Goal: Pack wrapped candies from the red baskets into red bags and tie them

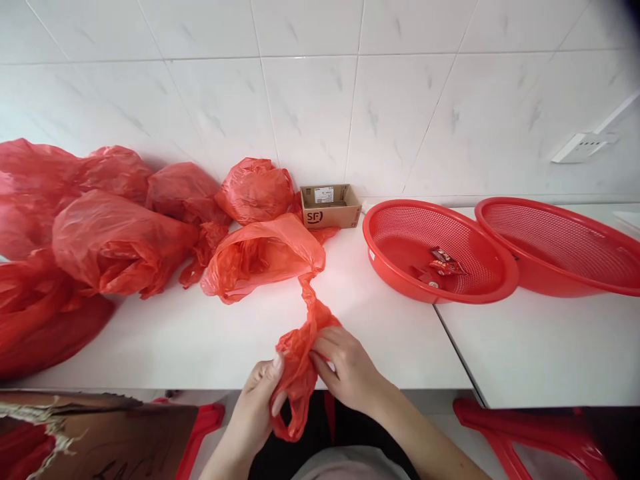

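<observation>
A thin red plastic bag [306,347] is bunched up at the table's front edge between my two hands. My left hand [263,397] grips its left side, thumb on top. My right hand [345,363] pinches the bag from the right, fingertips partly hidden in the folds. A twisted strip of red plastic runs from it up to another red bag [265,257] lying with its mouth gaping on the table. Whether the two are joined I cannot tell.
Several filled red bags [120,240] crowd the table's left. A small cardboard box [330,215] stands against the wall. Right of it, a red basket [380,260] holds a few small packets [445,263]; a second basket [555,283] adjoins it. A large carton [135,440] sits below, front left.
</observation>
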Demonstrator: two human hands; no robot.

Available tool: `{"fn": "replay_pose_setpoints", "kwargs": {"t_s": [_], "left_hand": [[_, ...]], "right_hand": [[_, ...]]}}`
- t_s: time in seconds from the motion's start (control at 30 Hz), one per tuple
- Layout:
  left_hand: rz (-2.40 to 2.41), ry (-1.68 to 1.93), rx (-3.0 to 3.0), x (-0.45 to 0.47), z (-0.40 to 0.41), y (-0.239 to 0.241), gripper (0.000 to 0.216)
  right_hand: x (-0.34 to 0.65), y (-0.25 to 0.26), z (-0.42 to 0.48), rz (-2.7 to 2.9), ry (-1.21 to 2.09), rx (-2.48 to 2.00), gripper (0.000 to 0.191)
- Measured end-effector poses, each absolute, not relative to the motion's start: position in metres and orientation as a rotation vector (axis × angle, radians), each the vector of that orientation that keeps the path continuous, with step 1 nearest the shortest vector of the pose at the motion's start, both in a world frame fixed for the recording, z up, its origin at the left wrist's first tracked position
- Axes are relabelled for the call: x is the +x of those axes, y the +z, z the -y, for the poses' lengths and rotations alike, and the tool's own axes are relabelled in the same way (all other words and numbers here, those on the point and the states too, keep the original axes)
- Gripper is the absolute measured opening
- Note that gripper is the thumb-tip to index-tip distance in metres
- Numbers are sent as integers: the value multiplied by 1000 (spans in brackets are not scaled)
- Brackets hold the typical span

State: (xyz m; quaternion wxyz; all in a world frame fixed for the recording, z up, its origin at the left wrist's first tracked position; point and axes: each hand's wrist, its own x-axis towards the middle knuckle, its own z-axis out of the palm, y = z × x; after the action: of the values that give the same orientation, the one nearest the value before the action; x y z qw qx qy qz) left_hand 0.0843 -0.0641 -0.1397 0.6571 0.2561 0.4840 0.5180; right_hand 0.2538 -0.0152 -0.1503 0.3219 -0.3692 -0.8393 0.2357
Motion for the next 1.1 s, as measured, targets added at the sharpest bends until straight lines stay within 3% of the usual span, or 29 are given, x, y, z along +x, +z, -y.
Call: {"fn": "replay_pose_setpoints", "kwargs": {"t_s": [0.17, 0.27, 0.33, 0.43, 0.6, 0.73, 0.83, 0.93, 1.1], "left_hand": [[-924, 1442, 152, 46, 62, -129, 75], [-803, 1660, -38, 27, 45, -128, 51], [-781, 1637, -7, 26, 34, -132, 30], [-1056, 1597, 225, 37, 24, -141, 23], [-1626, 2041, 1302, 72, 43, -138, 42], [-1872, 1538, 2003, 111, 50, -143, 9], [-2152, 1197, 1923, 123, 32, -166, 19], [-2309, 1030, 1873, 111, 10, -187, 18], [-2141, 925, 2138, 81, 2, -202, 51]], "right_hand": [[280, -171, 0, 2301, 366, -1517, 24], [303, -168, 1, 2253, 214, -1790, 28], [311, -166, 5, 2225, 283, -1906, 32], [314, -168, 12, 2135, 423, -1966, 24], [309, -172, 16, 2032, 476, -1952, 22], [298, -172, 19, 2025, 479, -1876, 20], [291, -176, 28, 1974, 461, -1688, 23], [298, -180, 35, 1827, 644, -1590, 32], [336, -176, 28, 1453, 1011, -1664, 47]]}}
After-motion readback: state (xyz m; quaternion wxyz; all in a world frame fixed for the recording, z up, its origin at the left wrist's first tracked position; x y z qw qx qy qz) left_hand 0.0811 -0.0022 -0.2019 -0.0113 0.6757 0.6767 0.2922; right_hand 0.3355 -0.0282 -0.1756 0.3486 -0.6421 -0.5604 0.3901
